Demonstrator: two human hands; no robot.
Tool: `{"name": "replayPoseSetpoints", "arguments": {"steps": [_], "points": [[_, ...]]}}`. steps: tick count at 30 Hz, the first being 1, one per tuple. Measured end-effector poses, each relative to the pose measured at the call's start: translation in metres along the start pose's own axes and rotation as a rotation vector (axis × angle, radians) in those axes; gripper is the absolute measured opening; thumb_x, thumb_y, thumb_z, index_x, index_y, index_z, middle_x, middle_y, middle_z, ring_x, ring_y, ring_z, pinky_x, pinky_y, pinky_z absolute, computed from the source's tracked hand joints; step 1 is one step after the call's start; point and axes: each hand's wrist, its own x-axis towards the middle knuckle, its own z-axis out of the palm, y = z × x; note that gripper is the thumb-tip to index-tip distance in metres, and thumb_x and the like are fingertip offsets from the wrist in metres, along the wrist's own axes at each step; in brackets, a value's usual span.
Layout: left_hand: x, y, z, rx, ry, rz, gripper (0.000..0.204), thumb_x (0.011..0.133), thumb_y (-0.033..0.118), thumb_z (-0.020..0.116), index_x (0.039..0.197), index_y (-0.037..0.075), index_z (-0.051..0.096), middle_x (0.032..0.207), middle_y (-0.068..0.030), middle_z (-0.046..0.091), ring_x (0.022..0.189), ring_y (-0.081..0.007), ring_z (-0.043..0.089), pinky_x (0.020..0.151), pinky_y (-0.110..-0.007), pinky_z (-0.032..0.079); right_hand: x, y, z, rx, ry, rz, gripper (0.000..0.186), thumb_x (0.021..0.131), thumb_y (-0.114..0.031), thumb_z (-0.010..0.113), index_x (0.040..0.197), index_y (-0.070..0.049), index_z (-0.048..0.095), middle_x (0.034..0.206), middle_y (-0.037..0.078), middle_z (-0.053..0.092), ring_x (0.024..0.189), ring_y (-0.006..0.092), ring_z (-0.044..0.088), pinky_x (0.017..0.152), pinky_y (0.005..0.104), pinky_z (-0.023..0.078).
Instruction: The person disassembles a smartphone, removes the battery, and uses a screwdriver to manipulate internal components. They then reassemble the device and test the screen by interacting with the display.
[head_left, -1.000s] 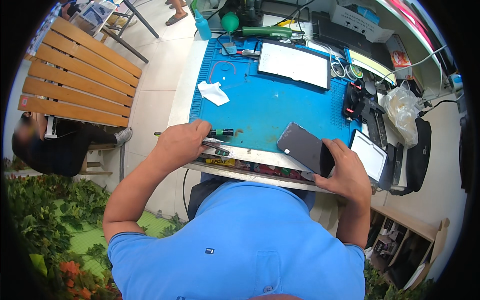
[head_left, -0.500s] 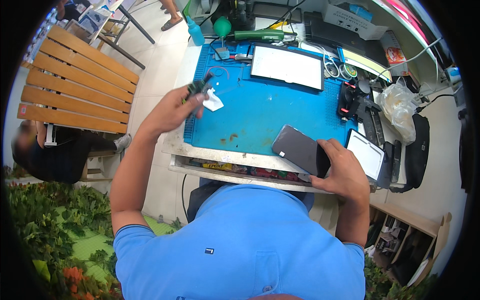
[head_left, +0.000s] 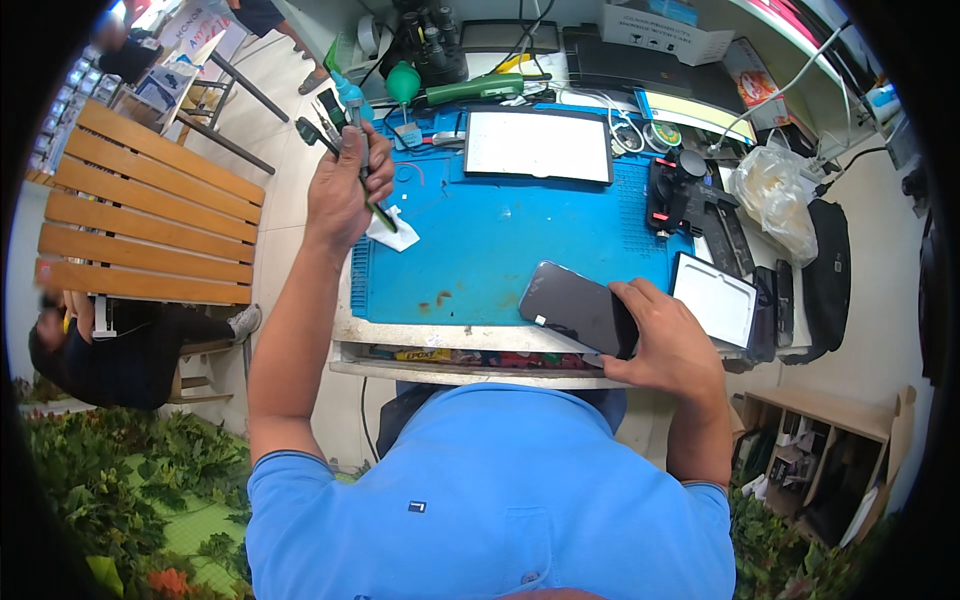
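Observation:
My left hand (head_left: 343, 195) is raised over the far left corner of the blue work mat (head_left: 470, 250). Its fingers are wrapped round a bundle of slim hand tools (head_left: 322, 132), dark, green and silver, whose exact kinds I cannot make out. Below that hand lies a crumpled white tissue (head_left: 396, 235). At the mat's near edge my right hand (head_left: 668, 340) grips one end of a smartphone (head_left: 575, 308), thumb below and fingers above. The phone's dark face is up, with a small white sticker at one corner. Beside this hand is a shallow white tray with a black rim (head_left: 714, 300).
A dark-framed white panel (head_left: 538, 145) lies at the mat's back. Behind it are a green air blower (head_left: 403, 82) and a green handheld tool (head_left: 485, 88). A black clamp stand (head_left: 683, 195) and a plastic bag (head_left: 778, 195) stand right. A drawer (head_left: 480, 362) is partly open.
My left hand has lifted the tools away from the mat, up and toward the far left. The right hand still holds the phone in nearly the same place. The whole view has shifted slightly.

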Motion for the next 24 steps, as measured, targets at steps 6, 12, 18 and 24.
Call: {"name": "replayPoseSetpoints", "arguments": {"steps": [6, 12, 18, 24], "points": [[-0.008, -0.043, 0.002, 0.322, -0.029, 0.174, 0.034, 0.116, 0.043, 0.059, 0.123, 0.011, 0.052, 0.101, -0.0033, 0.056, 0.08, -0.0141, 0.06, 0.071, -0.029, 0.052, -0.001, 0.008, 0.007, -0.014, 0.056, -0.062, 0.083, 0.068, -0.029, 0.09, 0.14, 0.002, 0.063, 0.114, 0.02, 0.067, 0.105, 0.0427, 0.07, 0.092, 0.049, 0.058], [-0.015, -0.049, 0.0, 0.389, -0.037, 0.128, 0.033, 0.116, 0.041, 0.062, 0.121, 0.01, 0.051, 0.098, -0.0043, 0.058, 0.08, -0.0159, 0.064, 0.074, -0.03, 0.055, 0.0, 0.002, 0.002, -0.004, 0.012, -0.02, 0.08, 0.071, -0.029, 0.089, 0.139, 0.003, 0.063, 0.116, 0.021, 0.067, 0.11, 0.0426, 0.07, 0.096, 0.0497, 0.058], [-0.018, -0.047, 0.003, 0.305, -0.027, -0.147, 0.031, 0.119, 0.04, 0.059, 0.121, 0.01, 0.052, 0.093, -0.0026, 0.055, 0.071, -0.0128, 0.058, 0.065, -0.028, 0.051, -0.001, 0.01, 0.009, -0.013, 0.065, -0.062, 0.082, 0.069, -0.03, 0.09, 0.14, 0.001, 0.064, 0.116, 0.02, 0.067, 0.105, 0.0422, 0.07, 0.092, 0.0487, 0.058], [0.005, -0.023, 0.014, -0.236, -0.151, -0.392, 0.026, 0.12, 0.027, 0.053, 0.135, 0.005, 0.057, 0.097, -0.0053, 0.058, 0.074, -0.0144, 0.059, 0.065, -0.03, 0.055, -0.002, 0.009, 0.012, 0.017, 0.089, -0.068, 0.083, 0.068, -0.029, 0.09, 0.141, 0.001, 0.064, 0.116, 0.02, 0.068, 0.103, 0.0426, 0.07, 0.09, 0.0486, 0.059]]}}
